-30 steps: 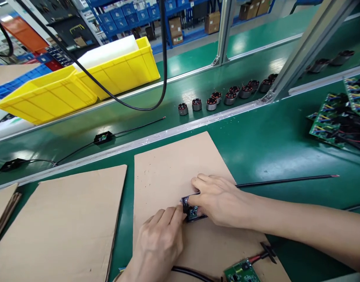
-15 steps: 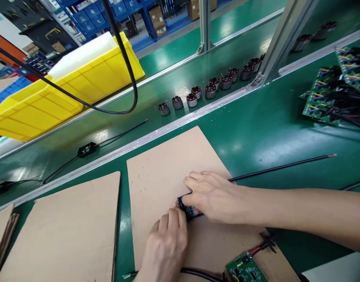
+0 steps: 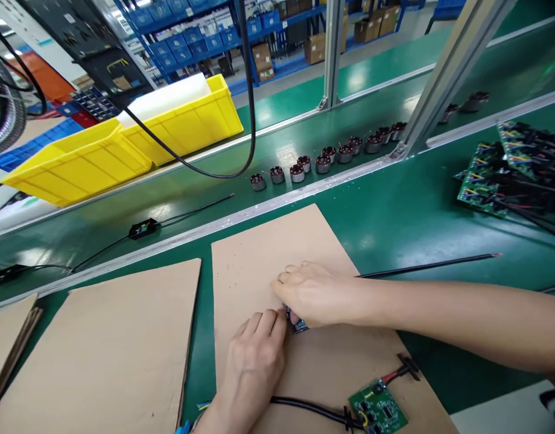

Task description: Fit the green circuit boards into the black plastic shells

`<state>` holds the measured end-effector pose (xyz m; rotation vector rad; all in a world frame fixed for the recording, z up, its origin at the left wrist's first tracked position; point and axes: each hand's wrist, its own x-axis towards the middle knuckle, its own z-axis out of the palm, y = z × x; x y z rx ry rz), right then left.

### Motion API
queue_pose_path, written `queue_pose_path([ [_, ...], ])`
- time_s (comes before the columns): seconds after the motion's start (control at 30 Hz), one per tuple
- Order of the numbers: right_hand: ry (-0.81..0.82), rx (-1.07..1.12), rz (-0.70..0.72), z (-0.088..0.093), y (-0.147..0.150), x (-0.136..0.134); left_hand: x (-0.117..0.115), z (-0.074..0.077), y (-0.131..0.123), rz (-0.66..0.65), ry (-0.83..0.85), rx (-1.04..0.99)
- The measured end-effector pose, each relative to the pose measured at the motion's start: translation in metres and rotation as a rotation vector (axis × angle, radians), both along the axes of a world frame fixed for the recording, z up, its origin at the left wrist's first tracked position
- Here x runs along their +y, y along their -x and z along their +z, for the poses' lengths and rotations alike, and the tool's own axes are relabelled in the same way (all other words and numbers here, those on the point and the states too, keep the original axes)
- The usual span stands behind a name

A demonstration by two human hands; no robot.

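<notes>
A small circuit board in a black case (image 3: 299, 328) lies on the cardboard sheet (image 3: 259, 253), mostly covered by my hands. My right hand (image 3: 311, 294) is over it from above, fingers curled and gripping it. My left hand (image 3: 256, 355) is closed at its left edge, fingertips pressed together there. Exactly what the fingertips pinch is hidden. A black cable (image 3: 431, 265) with a reddish tip runs rightward from behind my right hand. Nearer to me, a green circuit board (image 3: 379, 408) lies on the cardboard, with a thick black cable (image 3: 309, 406) passing behind my left wrist.
Another cardboard sheet (image 3: 123, 337) lies at left. Several motor stators (image 3: 323, 164) stand in a row behind the metal rail (image 3: 259, 212). A pile of wired green boards (image 3: 481, 187) sits at right. Yellow bins (image 3: 187, 129) and a hanging black cable (image 3: 250, 90) are at upper left.
The view has shifted, so the bins and shelves appear lower. My right hand has turned and closed further over the cased board, hiding more of it. My left hand stays at its edge.
</notes>
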<state>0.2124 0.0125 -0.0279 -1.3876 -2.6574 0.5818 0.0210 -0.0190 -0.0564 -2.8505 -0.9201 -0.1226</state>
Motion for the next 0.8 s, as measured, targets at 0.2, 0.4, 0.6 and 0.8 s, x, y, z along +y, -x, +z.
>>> queue_pose_path([
  [0.2, -0.025, 0.004, -0.056, 0.005, -0.020, -0.014, 0.008, 0.016, -0.001, 0.013, 0.029, -0.034],
  [0.4, -0.047, 0.150, -0.115, 0.000, -0.054, -0.046, 0.000, 0.030, -0.016, -0.265, 0.275, -0.071],
  [0.6, 0.005, 0.187, -0.107, -0.010, -0.051, -0.046, 0.021, 0.011, -0.018, -0.452, 0.234, -0.065],
  [0.8, 0.015, 0.209, -0.101, -0.010, -0.050, -0.045, 0.032, 0.020, -0.016, -0.458, 0.402, -0.026],
])
